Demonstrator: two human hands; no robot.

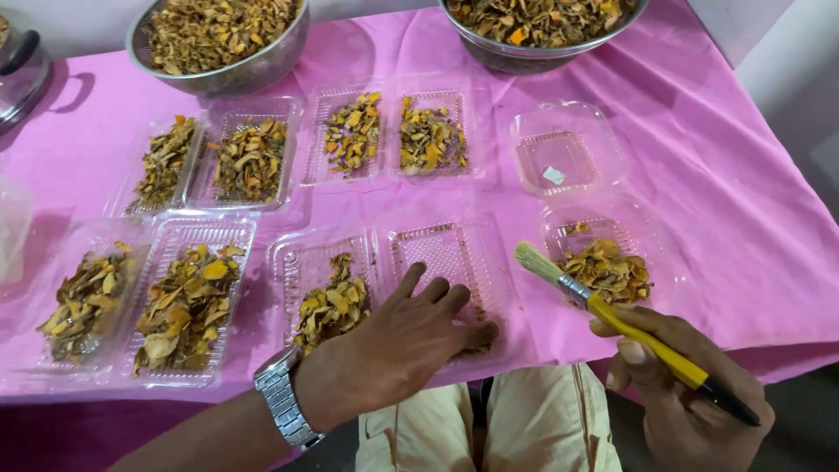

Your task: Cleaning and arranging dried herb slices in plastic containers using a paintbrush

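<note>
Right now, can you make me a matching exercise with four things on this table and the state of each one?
Things:
1. left hand
2. right hand
3. brush
4. lone tray at upper right

States:
A. holds the yellow handle
B. bristles raised over the table edge
C. no dried pieces inside
D. lies flat on a clear tray

Pairs: 1-D, 2-A, 3-B, 4-C

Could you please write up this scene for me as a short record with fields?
Surface: table under a pink cloth
Left hand: flat, palm down, on a clear plastic tray
Right hand: holds a yellow-handled brush, bristles up
Trays: most hold dried yellow-brown chips; one lidded tray holds none
Back: two metal bowls of the same chips
</note>
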